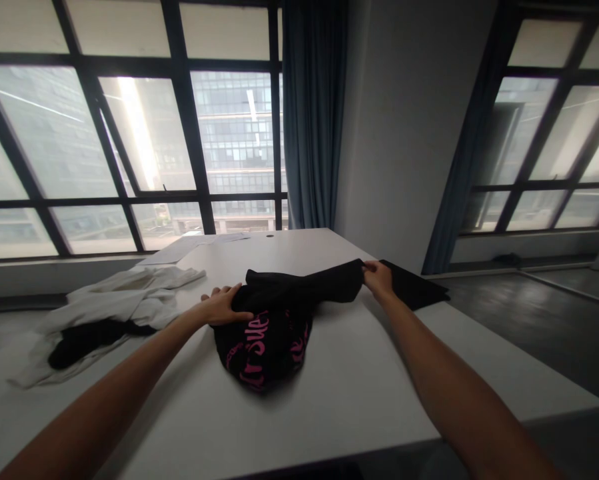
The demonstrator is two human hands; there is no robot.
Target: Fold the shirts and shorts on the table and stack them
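A black garment (262, 350) with pink lettering lies bunched on the white table (359, 393) in front of me. My left hand (224, 305) grips its left side, thumb toward me and fingers over the far side. From the bunch, a plain black length of cloth, like a sleeve, stretches to the right. My right hand (378, 277) pinches the end of that length between thumb and fingers, slightly raised. Just beyond the right hand a flat black piece of cloth (413, 288) lies near the table's right edge; whether it joins the garment is hidden.
Crumpled white clothing (144, 293) with a black patch (86, 340) lies on the table's left side. Sheets of paper (179, 248) rest at the far left. Behind the table are windows, a blue curtain (312, 120) and a pillar (399, 133).
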